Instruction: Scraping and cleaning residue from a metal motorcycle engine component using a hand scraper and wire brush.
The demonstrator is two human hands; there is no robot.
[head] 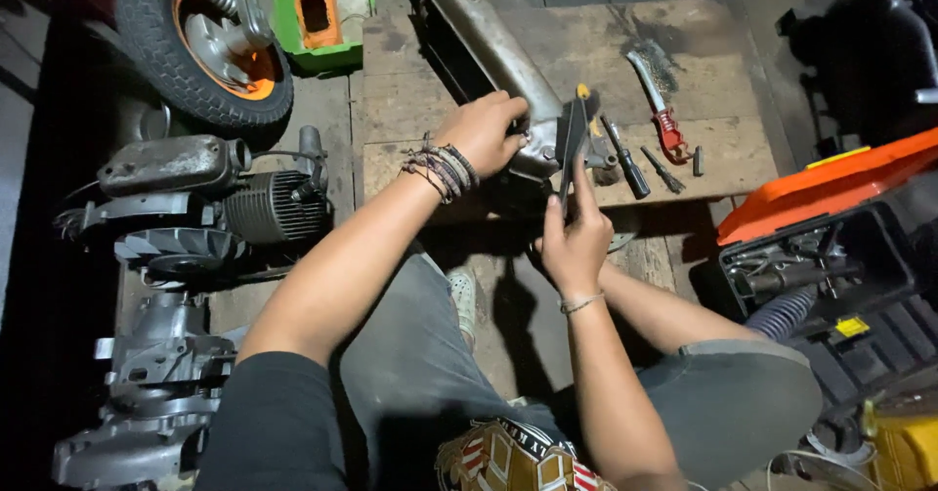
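Gripping a metal arm (pixel 498 46), left hand (pixel 484 131) fingers clamped; right hand (pixel 575 242) fingers pinch a dark tool (pixel 573 137); green box (pixel 327 12) far-left.

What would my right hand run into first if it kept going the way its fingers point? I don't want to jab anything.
The right hand points up along the dark flat tool in its grip. Straight on, it would probably first meet the grey metal arm the left hand steadies, though depth is unclear.
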